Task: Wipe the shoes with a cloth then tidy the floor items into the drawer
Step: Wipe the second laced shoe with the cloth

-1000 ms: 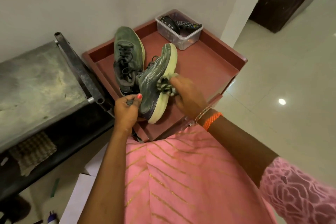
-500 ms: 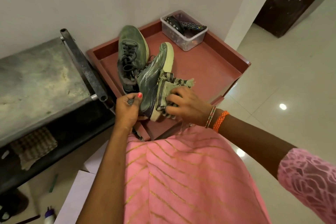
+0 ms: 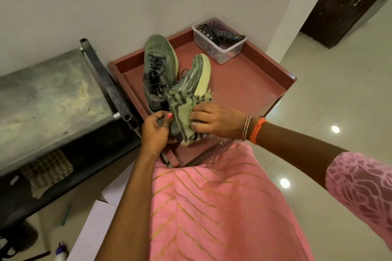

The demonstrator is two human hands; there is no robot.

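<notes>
My left hand (image 3: 156, 128) grips the heel end of the tilted shoe (image 3: 192, 82), which lies on its side in the red tray (image 3: 250, 82) with its long axis running from my hands toward the far wall, pale sole facing right. My right hand (image 3: 214, 122) pinches the striped cloth (image 3: 184, 110) against the heel end, so the unwiped length lies ahead of it, toward the toe. The other shoe (image 3: 158, 65) sits upright just left of it, touching, nearer my left hand.
</notes>
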